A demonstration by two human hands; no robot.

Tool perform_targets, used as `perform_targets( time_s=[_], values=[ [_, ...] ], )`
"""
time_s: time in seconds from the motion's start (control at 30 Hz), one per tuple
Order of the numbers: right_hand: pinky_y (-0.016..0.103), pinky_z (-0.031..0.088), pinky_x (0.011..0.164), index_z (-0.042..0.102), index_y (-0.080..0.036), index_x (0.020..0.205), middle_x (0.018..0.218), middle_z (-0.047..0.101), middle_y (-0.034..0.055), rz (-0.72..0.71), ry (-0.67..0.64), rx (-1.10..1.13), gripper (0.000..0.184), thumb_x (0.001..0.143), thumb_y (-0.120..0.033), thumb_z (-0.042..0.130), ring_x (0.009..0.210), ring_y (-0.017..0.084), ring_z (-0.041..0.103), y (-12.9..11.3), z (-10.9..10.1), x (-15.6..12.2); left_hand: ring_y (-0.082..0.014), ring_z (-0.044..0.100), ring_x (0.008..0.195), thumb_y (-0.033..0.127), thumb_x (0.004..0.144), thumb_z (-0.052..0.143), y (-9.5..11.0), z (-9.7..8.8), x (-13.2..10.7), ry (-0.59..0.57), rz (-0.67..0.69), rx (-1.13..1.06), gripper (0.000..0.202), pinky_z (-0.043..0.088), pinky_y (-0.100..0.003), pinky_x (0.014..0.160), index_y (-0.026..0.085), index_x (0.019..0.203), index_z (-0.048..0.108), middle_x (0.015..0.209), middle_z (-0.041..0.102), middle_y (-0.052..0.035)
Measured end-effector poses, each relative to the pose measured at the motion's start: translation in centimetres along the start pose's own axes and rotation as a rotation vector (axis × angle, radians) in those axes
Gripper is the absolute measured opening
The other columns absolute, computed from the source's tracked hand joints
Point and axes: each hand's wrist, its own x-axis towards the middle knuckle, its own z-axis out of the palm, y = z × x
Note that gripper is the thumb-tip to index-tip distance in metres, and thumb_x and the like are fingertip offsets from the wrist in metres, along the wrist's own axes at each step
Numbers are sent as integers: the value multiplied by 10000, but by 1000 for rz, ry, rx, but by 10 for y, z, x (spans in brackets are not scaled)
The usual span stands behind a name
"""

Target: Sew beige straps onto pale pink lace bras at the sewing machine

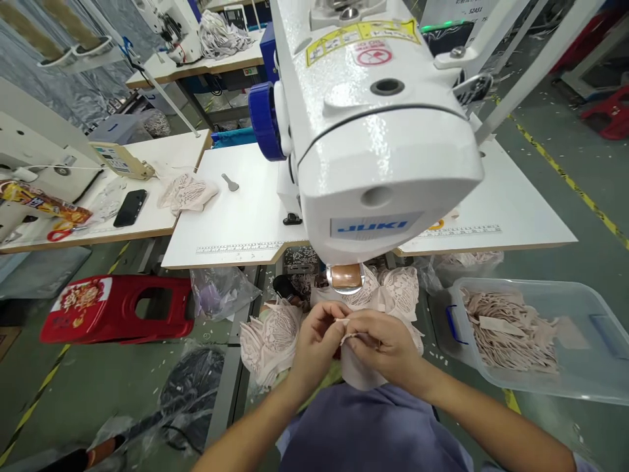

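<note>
Workshop, JUKI m/c (375, 226): L-hand (314, 339), R-hand (389, 347) pinch lace (356, 376).

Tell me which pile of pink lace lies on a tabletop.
The small pile left of the sewing machine, near the black phone. The others sit lower: a bin heap and a lap heap.

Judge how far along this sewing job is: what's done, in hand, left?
Done: perhaps the bunched lace piece on the table. In hand: left hand and right hand pinch a pink lace piece beneath the Juki machine. Left, probably: the lace pile in the lap and strips in the clear bin.
</note>
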Motion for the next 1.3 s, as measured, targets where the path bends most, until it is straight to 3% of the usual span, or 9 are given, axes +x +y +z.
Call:
perform_targets(
  time_s=[0.07, 0.2, 0.4, 0.57, 0.77, 0.87, 0.97, 1.1, 1.3],
  values=[
    [192, 483, 600, 594, -222, 829, 730, 668, -17, -33, -11, -35, 134, 849, -104, 535, 651, 100, 621, -6, -3, 1, -161, 625, 849, 280, 875, 608, -2, 3, -5, 46, 90, -13, 97, 504, -273, 779, 186, 882, 587, 899, 648, -42],
    [191, 466, 591, 580, -216, 817, 712, 657, -13, -72, -61, -106, 146, 879, -106, 507, 642, 100, 602, -12, -7, 4, -152, 630, 797, 260, 918, 591, 8, -5, -6, 8, 207, 259, 104, 494, -246, 722, 185, 894, 658, 843, 666, -39],
    [195, 478, 605, 619, -213, 817, 714, 672, -9, 21, -75, -112, 138, 879, -129, 528, 640, 106, 612, -12, -9, 5, -119, 541, 614, 207, 934, 535, 13, -13, 1, 35, 428, 643, 205, 413, -215, 574, 191, 734, 575, 669, 571, 10],
    [221, 519, 680, 671, -215, 834, 824, 734, 20, 174, -66, -3, 117, 845, -174, 561, 732, 131, 679, -5, -7, 4, -125, 589, 672, 189, 943, 533, 6, -11, 2, 29, 427, 586, 159, 460, -210, 617, 190, 813, 623, 726, 620, -7],
    [225, 458, 625, 681, -212, 832, 735, 706, 0, 352, -52, -64, 166, 879, -258, 529, 671, 137, 641, 3, -21, 17, -115, 584, 639, 167, 944, 518, 12, -9, 1, 82, 432, 677, 158, 460, -198, 590, 186, 815, 608, 710, 611, 1],
    [231, 403, 611, 674, -209, 817, 731, 692, 6, 316, -93, -216, 193, 905, -276, 516, 650, 133, 597, 3, -33, 27, -115, 613, 649, 146, 936, 529, 23, -9, 1, 9, 581, 788, 114, 476, -196, 601, 187, 867, 610, 727, 658, -6],
    [231, 393, 624, 680, -202, 851, 771, 701, 14, 263, -199, -186, 175, 901, -270, 527, 680, 135, 598, -1, -40, 33, -124, 650, 673, 139, 935, 545, 32, -9, 2, -43, 687, 832, 92, 503, -202, 616, 186, 927, 623, 768, 704, -27],
    [222, 388, 611, 675, -189, 800, 713, 661, -9, 323, -299, -54, 166, 883, -231, 538, 657, 120, 573, -8, -44, 35, -125, 669, 678, 135, 933, 564, 37, -10, 6, -70, 705, 856, 88, 515, -199, 622, 179, 937, 640, 788, 726, -39],
    [213, 392, 590, 693, -183, 788, 715, 670, -15, 386, -341, 16, 138, 852, -211, 574, 633, 109, 566, -11, -49, 36, -109, 658, 660, 153, 940, 576, 36, -10, 9, -81, 652, 832, 81, 496, -187, 613, 181, 913, 648, 766, 715, -17]
  ],
)
